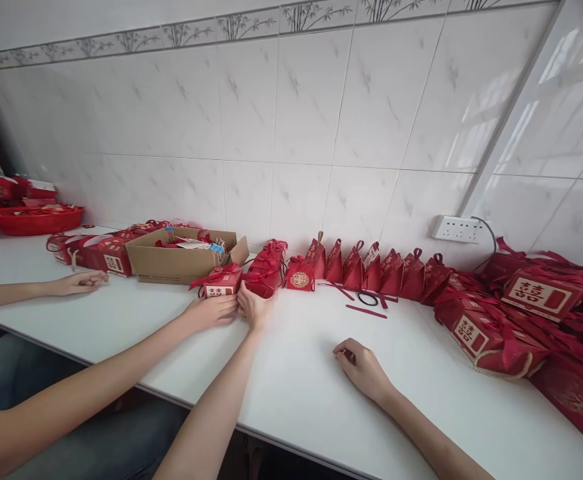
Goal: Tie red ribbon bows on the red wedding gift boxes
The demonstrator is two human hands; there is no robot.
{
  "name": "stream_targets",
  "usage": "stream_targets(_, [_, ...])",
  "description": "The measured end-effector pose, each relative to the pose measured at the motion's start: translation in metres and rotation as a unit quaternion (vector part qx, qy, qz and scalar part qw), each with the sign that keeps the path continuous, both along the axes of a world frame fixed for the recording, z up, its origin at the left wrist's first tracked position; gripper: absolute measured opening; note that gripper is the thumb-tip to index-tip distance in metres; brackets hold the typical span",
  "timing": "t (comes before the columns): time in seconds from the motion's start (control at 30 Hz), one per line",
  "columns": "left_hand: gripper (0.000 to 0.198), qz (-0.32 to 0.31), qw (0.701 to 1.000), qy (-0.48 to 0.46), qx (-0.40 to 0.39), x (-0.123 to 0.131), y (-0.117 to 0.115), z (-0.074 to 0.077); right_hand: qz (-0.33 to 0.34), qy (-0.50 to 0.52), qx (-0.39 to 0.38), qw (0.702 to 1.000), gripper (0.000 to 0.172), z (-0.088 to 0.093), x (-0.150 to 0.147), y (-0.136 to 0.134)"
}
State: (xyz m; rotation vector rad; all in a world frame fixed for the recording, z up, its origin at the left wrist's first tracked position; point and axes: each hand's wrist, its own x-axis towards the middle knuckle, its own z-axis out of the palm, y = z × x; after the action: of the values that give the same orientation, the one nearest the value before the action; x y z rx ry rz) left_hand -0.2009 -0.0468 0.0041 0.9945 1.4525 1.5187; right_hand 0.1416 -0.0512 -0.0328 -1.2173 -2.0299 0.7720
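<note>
My left hand [256, 305] reaches to the front of a row of small red gift boxes and closes around a dark red gift box [263, 283] with a ribbon on top. Just left of it, a co-worker's right hand [212, 312] touches a red gift box [220, 283] with a cream double-happiness label. My right hand [364, 367] rests on the white table, fingers loosely curled, with nothing visible in it. Beyond it lie dark red strips [366, 311] and a black ring [367, 299].
A cardboard box [171, 263] with red pieces and papers stands left of centre. Pointed red boxes [411, 277] line the wall. Finished-looking gift boxes [541, 293] pile up at right. A co-worker's left hand [79, 283] and a red basin [36, 220] are at left.
</note>
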Motion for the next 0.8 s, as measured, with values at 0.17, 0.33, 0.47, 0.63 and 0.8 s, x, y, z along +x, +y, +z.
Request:
stream_targets(0.17, [0.084,0.247,0.92,0.256,0.166,0.118,0.014,-0.017,-0.053,0.182,-0.124,0.974,0.025,0.0,0.007,0.006])
stream_targets(0.33, [0.094,0.052,0.894,0.311,0.32,0.187,0.023,-0.016,-0.026,0.414,-0.162,0.895,0.045,0.01,0.014,0.029])
stream_targets(0.47, [0.094,-0.032,0.893,0.293,0.339,0.225,0.041,-0.025,0.029,0.461,-0.139,0.876,0.049,0.017,0.032,0.051])
stream_targets(0.63, [0.079,-0.229,0.886,0.266,0.302,0.223,0.048,-0.034,-0.022,0.418,-0.146,0.896,0.046,0.011,0.061,0.06])
stream_targets(0.8, [0.028,-0.143,0.96,0.117,0.213,0.203,0.056,-0.021,0.025,0.366,-0.171,0.914,0.044,0.015,0.081,0.064])
